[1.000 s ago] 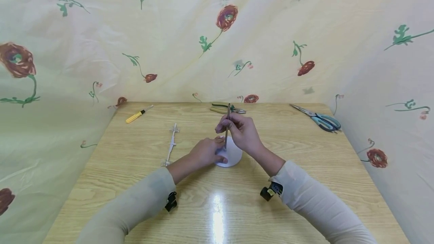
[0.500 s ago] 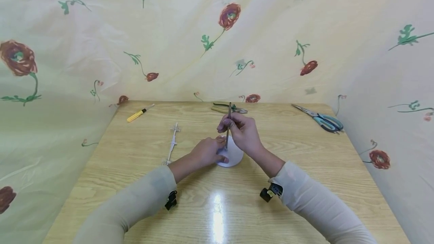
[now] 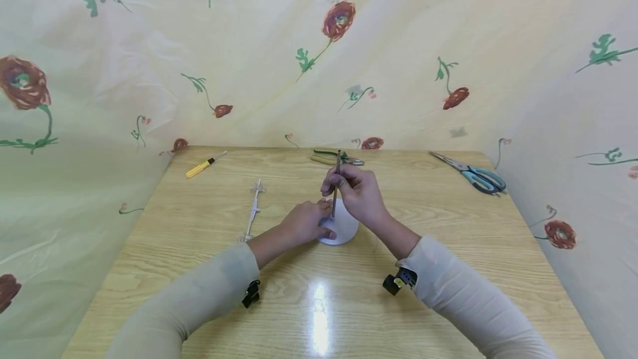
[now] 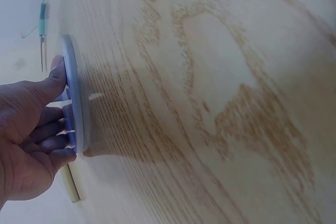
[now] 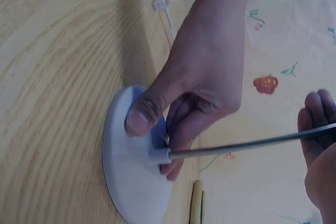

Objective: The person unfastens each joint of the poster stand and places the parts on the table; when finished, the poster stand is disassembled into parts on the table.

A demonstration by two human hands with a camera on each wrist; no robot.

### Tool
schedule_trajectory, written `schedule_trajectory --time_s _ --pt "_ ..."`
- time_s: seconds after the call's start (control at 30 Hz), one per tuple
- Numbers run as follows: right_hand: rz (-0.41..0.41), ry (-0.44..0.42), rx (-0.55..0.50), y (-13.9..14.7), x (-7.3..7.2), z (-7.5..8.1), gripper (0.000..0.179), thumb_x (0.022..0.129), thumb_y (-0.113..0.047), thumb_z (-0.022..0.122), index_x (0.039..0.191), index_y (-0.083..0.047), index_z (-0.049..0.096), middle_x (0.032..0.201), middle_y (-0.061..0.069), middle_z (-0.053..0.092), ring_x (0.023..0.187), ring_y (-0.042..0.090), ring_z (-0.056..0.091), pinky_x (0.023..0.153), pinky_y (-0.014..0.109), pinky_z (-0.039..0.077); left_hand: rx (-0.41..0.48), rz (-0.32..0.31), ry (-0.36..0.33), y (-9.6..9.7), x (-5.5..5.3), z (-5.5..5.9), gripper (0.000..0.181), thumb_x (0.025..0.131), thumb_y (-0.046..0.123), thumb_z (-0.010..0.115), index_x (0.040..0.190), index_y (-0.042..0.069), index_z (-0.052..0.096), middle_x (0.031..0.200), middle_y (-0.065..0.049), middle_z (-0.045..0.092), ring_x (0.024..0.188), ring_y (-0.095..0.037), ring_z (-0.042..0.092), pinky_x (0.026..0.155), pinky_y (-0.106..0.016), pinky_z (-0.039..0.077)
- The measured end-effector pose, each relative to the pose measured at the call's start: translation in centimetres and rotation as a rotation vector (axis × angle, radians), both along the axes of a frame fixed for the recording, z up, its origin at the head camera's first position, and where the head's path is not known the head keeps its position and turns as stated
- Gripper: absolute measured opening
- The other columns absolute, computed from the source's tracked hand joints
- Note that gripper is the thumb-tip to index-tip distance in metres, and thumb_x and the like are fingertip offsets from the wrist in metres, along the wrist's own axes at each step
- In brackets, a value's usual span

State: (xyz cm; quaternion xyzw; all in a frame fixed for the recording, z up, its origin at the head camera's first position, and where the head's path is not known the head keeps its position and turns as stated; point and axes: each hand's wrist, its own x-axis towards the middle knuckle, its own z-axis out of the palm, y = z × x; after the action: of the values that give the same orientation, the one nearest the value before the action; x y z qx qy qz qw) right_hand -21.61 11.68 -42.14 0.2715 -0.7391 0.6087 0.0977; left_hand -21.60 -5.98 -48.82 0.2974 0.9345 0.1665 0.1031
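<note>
A white round base [image 3: 347, 231] lies flat on the wooden table, with a short raised socket [image 5: 160, 155] at its middle. My left hand [image 3: 302, 222] holds the base: the thumb presses on its top and the fingers curl in around the far side of the socket. Between the thumb and fingers of my right hand [image 3: 362, 191] is a thin metal rod [image 5: 236, 147], standing nearly upright. The rod's lower end meets the socket; how deep it sits is hidden. In the left wrist view the base [image 4: 76, 98] shows edge-on beside the left fingers.
Left of the hands lies a slim white plastic part [image 3: 255, 209] with clear end pieces. Along the back are a yellow-handled screwdriver [image 3: 199, 168], pliers [image 3: 353, 161] behind the right hand, and blue-handled scissors [image 3: 476, 177] at the right. Floral cloth [image 3: 269, 43] hangs behind the table.
Both hands, the rod and the base keep nearly the same pose. The head view has shifted very slightly.
</note>
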Motion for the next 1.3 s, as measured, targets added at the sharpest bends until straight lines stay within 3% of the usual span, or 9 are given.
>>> schedule_trajectory --time_s 0.13,0.27,0.37,0.43,0.53,0.9,1.3 --pt "-0.044 0.023 -0.056 -0.3 0.6 0.7 0.016 0.107 0.011 0.060 0.096 0.014 0.072 0.089 0.028 0.077 0.080 0.007 0.078 0.081 0.026 0.068 -0.004 -0.006 -0.013 0.1 0.2 0.0 0.080 0.097 0.047 0.084 0.160 0.007 0.056 0.171 -0.014 0.049 0.148 -0.041 0.060 0.123 -0.048 0.053" --pt "-0.051 0.149 -0.194 -0.6 0.6 4.6 0.015 0.107 0.014 0.058 0.099 0.020 0.069 0.087 0.028 0.077 0.079 0.008 0.079 0.082 0.030 0.070 -0.015 0.001 -0.009 0.1 0.1 0.1 0.076 0.096 0.047 0.085 0.157 0.008 0.061 0.170 -0.014 0.049 0.154 -0.041 0.054 0.126 -0.050 0.050" --pt "-0.039 0.228 -0.248 -0.9 0.3 7.7 0.019 0.109 0.005 0.062 0.100 0.019 0.070 0.087 0.011 0.081 0.080 0.009 0.081 0.082 0.032 0.070 -0.029 0.012 -0.011 0.0 0.0 0.2 0.073 0.096 0.047 0.085 0.155 0.010 0.063 0.170 -0.012 0.051 0.157 -0.038 0.052 0.127 -0.050 0.048" --pt "-0.023 0.213 -0.246 -0.9 0.2 8.6 0.021 0.109 0.001 0.063 0.101 0.019 0.070 0.086 -0.002 0.081 0.079 0.008 0.081 0.081 0.030 0.069 -0.036 0.012 -0.020 0.0 -0.1 0.2 0.073 0.097 0.048 0.084 0.156 0.010 0.062 0.171 -0.011 0.050 0.158 -0.037 0.050 0.128 -0.050 0.046" --pt "-0.024 0.152 -0.221 -0.9 0.2 8.7 0.020 0.109 0.002 0.061 0.102 0.019 0.070 0.085 -0.010 0.080 0.079 0.008 0.080 0.081 0.031 0.070 -0.033 0.004 -0.021 0.0 -0.1 0.0 0.074 0.097 0.048 0.083 0.156 0.010 0.062 0.171 -0.011 0.050 0.157 -0.038 0.051 0.128 -0.050 0.047" --pt "-0.036 0.028 -0.144 0.0 -0.3 8.2 0.025 0.113 -0.009 0.062 0.104 0.011 0.074 0.090 0.012 0.082 0.083 0.013 0.083 0.085 0.041 0.071 -0.040 0.003 -0.010 0.2 0.0 0.3 0.075 0.097 0.049 0.083 0.157 0.010 0.060 0.172 -0.012 0.049 0.157 -0.040 0.051 0.127 -0.052 0.048" --pt "-0.078 -0.172 -0.088 1.9 -1.7 7.3 0.039 0.114 -0.026 0.064 0.104 0.010 0.075 0.089 0.010 0.083 0.080 0.017 0.083 0.084 0.037 0.071 -0.056 0.039 -0.038 0.6 0.4 0.7 0.076 0.096 0.048 0.083 0.158 0.011 0.058 0.173 -0.009 0.047 0.160 -0.038 0.047 0.131 -0.052 0.043"
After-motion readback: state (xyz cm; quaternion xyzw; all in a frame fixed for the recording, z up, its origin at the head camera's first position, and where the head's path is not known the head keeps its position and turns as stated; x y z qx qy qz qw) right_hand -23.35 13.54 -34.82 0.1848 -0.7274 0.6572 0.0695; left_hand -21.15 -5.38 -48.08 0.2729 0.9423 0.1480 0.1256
